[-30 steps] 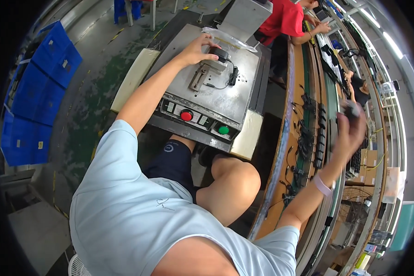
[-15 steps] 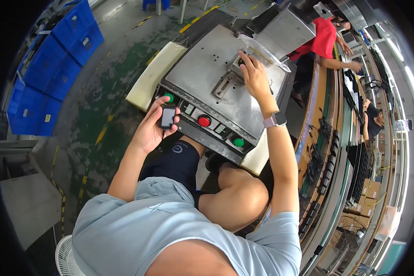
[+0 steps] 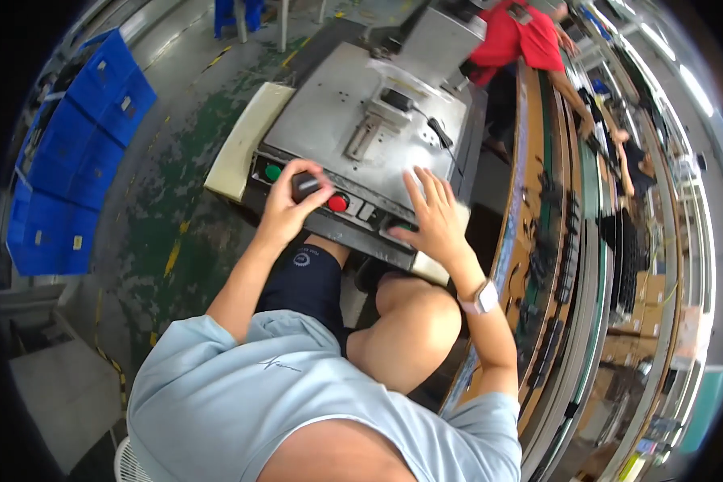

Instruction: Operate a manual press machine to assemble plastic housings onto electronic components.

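Observation:
My left hand is closed round a small black plastic case, held just above the machine's front panel between the left green button and the red button. Its exact kind is unclear. My right hand is empty with fingers spread, over the front right part of the metal machine top; it covers most of the right green button. On top, a metal fixture holds another black case. A black cord with a thicker section trails from that case toward the right edge.
Blue bins stand at the left. Along the right runs a conveyor line with black corded parts on it. Two people work there, one in a red shirt. A grey machine head stands behind the plate.
My right hand has drawn back from the fixture toward the front edge, uncovering the case in it. My left hand has turned the case it holds. The view has shifted slightly.

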A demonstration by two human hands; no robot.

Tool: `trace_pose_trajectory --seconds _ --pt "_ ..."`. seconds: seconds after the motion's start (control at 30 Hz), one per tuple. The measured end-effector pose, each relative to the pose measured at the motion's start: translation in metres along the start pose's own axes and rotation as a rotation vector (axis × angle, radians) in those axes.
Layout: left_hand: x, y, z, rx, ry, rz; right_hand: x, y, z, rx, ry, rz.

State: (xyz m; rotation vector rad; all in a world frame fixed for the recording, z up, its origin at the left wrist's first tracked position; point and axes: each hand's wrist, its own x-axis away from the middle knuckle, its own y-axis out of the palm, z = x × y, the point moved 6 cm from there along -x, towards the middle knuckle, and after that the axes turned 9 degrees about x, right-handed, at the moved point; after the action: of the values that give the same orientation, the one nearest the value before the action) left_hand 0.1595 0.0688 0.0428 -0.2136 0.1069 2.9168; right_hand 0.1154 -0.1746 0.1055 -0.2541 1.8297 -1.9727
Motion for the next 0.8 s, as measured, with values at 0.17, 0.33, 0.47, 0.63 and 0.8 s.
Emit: trace_pose_trajectory --seconds 0.17,0.33,0.47,0.63,0.8 --pt "-0.011 0.116 0.084 0.130 0.097 -0.298 -0.013 -0.037 -0.009 -1.081 0.142 -0.191" --pt "0.024 0.118 0.076 0.226 -0.048 -0.650 0.078 -0.129 0.103 -0.388 0.374 0.237" --pt "0.066 0.096 0.007 0.021 -0.364 -0.793 0.254 -0.165 0.234 0.199 1.076 0.263" --pt "0.091 0.087 -0.031 0.025 -0.516 -0.856 0.534 -0.132 0.318 0.176 1.573 0.057" --pt "0.080 0.089 -0.023 0.156 -0.533 -0.859 0.430 -0.081 0.266 0.439 1.410 -0.019"
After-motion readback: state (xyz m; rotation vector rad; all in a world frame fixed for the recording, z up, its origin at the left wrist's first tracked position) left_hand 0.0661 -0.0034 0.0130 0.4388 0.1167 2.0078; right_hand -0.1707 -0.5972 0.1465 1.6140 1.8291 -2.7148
